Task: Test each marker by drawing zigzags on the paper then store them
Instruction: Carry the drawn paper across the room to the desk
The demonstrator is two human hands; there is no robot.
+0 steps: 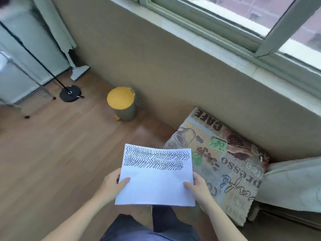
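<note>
Grip on both near edges: left hand (111, 186) and right hand (199, 188) pinched the paper (156, 185), a light, floppy sheet likely best held at opposite sides.

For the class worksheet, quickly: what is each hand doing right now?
Left hand: closed on the left edge of the white paper sheet with black zigzags.
Right hand: closed on its right edge.

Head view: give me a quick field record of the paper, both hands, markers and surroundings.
paper: held in the air over the floor, zigzag rows on its far half, near half blank
left hand: gripping the paper's left edge
right hand: gripping the paper's right edge
markers: none in view
bin: yellow lid closed, by the wall
cushion: on the floor at right
</note>
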